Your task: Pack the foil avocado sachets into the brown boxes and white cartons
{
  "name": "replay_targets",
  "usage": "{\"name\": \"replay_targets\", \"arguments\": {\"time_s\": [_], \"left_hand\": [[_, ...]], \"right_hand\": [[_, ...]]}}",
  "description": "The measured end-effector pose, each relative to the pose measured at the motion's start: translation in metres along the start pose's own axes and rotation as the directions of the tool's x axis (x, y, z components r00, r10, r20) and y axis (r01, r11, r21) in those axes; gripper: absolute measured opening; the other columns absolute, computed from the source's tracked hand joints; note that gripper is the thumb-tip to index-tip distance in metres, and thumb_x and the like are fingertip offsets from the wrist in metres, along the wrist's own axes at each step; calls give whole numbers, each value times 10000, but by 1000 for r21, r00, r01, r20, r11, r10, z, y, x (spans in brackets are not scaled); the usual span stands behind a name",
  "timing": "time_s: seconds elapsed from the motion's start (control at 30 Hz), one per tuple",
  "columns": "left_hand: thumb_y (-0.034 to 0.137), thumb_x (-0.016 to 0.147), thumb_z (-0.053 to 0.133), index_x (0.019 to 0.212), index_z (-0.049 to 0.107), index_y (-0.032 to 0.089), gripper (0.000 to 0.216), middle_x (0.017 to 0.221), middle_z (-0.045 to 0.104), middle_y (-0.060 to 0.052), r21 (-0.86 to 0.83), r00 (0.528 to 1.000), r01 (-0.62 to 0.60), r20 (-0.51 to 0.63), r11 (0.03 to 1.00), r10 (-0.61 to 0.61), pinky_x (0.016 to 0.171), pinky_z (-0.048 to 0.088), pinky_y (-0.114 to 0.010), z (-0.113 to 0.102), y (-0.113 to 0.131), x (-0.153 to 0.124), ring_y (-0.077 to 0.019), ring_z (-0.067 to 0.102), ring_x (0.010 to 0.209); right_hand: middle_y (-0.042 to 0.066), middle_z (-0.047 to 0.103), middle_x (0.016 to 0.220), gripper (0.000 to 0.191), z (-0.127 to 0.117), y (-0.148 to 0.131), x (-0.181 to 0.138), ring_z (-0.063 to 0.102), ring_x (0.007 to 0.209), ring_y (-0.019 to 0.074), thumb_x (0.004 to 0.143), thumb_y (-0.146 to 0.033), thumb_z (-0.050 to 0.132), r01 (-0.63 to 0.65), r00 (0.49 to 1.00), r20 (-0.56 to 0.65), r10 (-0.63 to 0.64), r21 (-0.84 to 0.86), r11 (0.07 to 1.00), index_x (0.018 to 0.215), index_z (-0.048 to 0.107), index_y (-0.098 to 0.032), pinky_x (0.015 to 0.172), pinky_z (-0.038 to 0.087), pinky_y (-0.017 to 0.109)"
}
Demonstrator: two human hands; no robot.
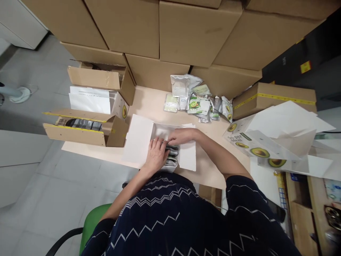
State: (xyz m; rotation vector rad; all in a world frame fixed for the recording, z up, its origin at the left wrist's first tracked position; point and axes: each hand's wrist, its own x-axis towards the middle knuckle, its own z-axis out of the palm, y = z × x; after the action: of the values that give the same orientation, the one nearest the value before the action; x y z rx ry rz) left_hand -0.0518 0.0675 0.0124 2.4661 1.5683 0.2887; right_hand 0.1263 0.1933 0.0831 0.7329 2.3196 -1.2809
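An open white carton (169, 169) with its flaps spread stands at the table's near edge, in front of my body. Several silver and green foil pouches (172, 156) are packed upright in its near part. My left hand (156, 153) lies over the carton's left side, fingers stretched out and touching the pouches. From the right, my right hand (182, 136) reaches in over the far part, its fingers curled down and closed at the edge of a pouch. The fingertips are partly hidden, and most of that pouch is out of sight.
Loose pouches (198, 103) lie heaped at the table's back. Opened brown boxes (80, 135) and a white carton (92, 101) line the left. Avocado-printed cartons (255, 145) stand right, flaps up. Stacked brown boxes (197, 32) wall the back. A green chair (92, 220) is behind me.
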Motion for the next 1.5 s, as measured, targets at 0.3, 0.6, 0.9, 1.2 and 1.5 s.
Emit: {"name": "replay_targets", "arguments": {"time_s": [0.3, 0.6, 0.9, 1.2, 1.5], "left_hand": [[321, 976, 434, 1318, 546, 148, 399, 1325, 595, -146, 1, 1000, -12, -1, 1000, 12, 1108, 373, -546, 2, -1, -2, -361, 451, 1330], [321, 972, 446, 1324, 548, 154, 402, 1321, 596, -143, 20, 1000, -3, 11, 1000, 3, 1120, 368, -540, 0, 0, -2, -342, 469, 1307], [320, 974, 441, 1324, 546, 167, 395, 1326, 592, -138, 29, 1000, -5, 15, 1000, 5, 1121, 359, -535, 2, -1, -2, -341, 465, 1317], [301, 958, 490, 1296, 549, 162, 371, 1292, 603, -144, 24, 998, -32, -54, 999, 33, 1097, 382, -533, 4, -2, -4, -340, 485, 1293], [309, 948, 511, 1296, 560, 162, 381, 1300, 599, -155, 26, 997, -34, -61, 999, 35, 1109, 368, -542, 6, -1, -3, -349, 473, 1318]], "right_hand": [[153, 697, 1101, 463, -103, 79, -18, 644, 947, 237, 1027, -399, 314, -401, 489, -765, 419, 230, 887, 1204, 649, -133, 826, 485, 339], [220, 385, 1523, 515, -147, 133, 55, 309, 1352, 375, 1017, -263, 278, -709, 463, -829, 314, -133, 693, 1510, 360, -138, 1033, 285, 553], [242, 531, 1309, 444, -127, 146, 62, 371, 1282, 355, 1003, -207, 280, -759, 433, -826, 362, -117, 641, 1197, 661, -89, 1007, 289, 521], [155, 690, 1183, 448, -68, 151, 28, 389, 1355, 297, 872, -69, 450, -681, 323, -807, 494, 164, 713, 1275, 619, -165, 1112, 198, 613], [21, 704, 844, 184, -13, 55, -109, 660, 735, 186, 818, -383, 674, 212, -96, -909, 406, 380, 901, 885, 704, -215, 667, 593, 345]]}}
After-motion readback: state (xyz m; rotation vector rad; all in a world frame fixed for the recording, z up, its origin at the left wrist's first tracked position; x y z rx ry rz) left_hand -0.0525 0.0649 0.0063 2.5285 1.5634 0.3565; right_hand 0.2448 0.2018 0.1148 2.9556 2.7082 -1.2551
